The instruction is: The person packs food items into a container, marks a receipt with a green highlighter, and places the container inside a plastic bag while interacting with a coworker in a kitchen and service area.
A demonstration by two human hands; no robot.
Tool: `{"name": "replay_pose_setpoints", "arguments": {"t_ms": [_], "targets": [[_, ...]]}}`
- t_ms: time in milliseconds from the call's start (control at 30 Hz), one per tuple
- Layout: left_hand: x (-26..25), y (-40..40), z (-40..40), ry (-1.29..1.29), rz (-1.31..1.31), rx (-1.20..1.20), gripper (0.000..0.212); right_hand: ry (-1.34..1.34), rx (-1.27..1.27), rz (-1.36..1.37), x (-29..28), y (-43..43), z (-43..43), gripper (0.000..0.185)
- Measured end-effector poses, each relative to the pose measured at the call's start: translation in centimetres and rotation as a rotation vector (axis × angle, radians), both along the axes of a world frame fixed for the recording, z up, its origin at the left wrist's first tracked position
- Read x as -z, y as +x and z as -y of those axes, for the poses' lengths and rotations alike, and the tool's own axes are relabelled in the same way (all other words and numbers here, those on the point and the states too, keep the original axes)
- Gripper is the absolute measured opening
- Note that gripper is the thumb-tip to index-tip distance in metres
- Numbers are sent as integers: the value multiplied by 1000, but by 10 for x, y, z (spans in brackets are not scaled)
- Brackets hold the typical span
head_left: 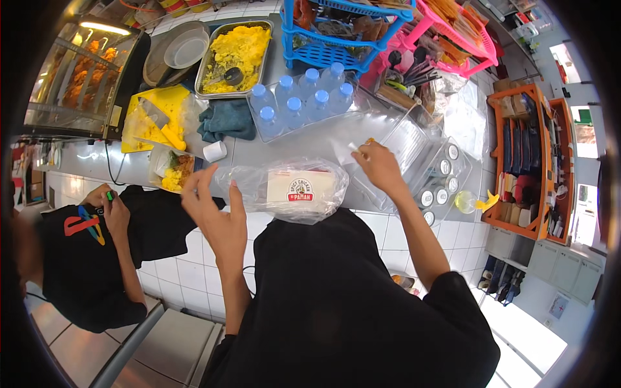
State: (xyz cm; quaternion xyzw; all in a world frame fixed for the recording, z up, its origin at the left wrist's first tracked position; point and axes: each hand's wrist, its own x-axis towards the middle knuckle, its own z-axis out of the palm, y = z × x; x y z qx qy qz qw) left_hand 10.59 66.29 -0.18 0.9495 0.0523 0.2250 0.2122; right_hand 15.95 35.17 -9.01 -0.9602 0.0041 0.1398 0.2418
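In front of me on the metal counter lies a clear plastic bag (335, 186) around a cream paper food box (279, 186) with a printed logo. My left hand (217, 218) is at the bag's left end, thumb and fingers spread apart; whether the thumb touches the film is unclear. Over the counter to the right, my right hand (382, 169) pinches a small whitish item (354, 146), too blurred to name. Beyond my left hand sits an unwrapped food box (170, 169) with yellow rice and other food. A small white cup (215, 151) lies beside it.
Several blue-capped water bottles (293, 109) stand behind the bag. Cans (441, 196) and a spray bottle (466, 201) are at right. A knife (162, 123) rests on the yellow cutting board (133, 109). At left, a co-worker's hands (112, 203) hold a small green-and-black object.
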Motion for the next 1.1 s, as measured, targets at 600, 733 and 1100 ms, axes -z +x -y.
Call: {"name": "replay_pose_setpoints", "arguments": {"t_ms": [600,733,1100], "targets": [[60,21,75,-1218,-483,477,35,997,177,131,-77,-3,-66,23],[63,-17,63,-450,-546,688,38,1076,-13,36,-85,-1,-62,17],[47,2,-22,-717,-127,110,20,191,-706,-265,64,37,-151,38]]}}
